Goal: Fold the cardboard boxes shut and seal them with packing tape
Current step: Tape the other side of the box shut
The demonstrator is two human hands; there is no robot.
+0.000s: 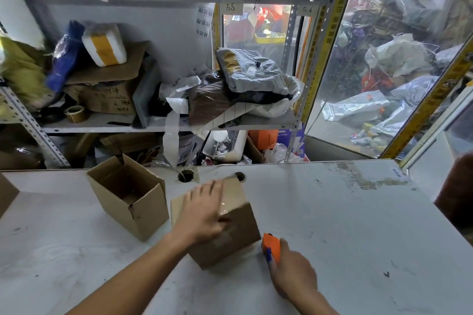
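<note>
A: Well, the closed box [215, 222] sits at the centre of the white table [332, 225], and the left hand [202, 210] lies flat on its top, fingers straight and spread, pointing toward twelve o'clock. A glossy strip of tape [222, 206] shows along the seam beside those fingers.

B: And the right hand [291, 271]?

A: At five o'clock from the box, curled round an orange tape dispenser [271, 247] whose nose almost touches the box's near corner. Whether tape runs from the dispenser to the box, I cannot tell; that side is in shadow.

B: So what might go wrong?

A: If the strip is not cut, a pull toward five o'clock could drag the box with it, or peel up the tape end. The flat palm only presses down; it does not grip, so a sideways tug could slide the box.

B: Anything else?

A: The tape's tail down the near face looks unpressed, I think. Left loose, it may lift and let the flaps spring open.

B: And the second one?

A: The open box [128, 194] stands at nine o'clock, just beside the closed one, its flaps up, not yet folded. A careless sweep of the left forearm could knock it toward the table edge.

B: More tape?

A: A spare roll [74, 113] lies on the shelf [102, 124] at eleven o'clock, well apart.
</note>
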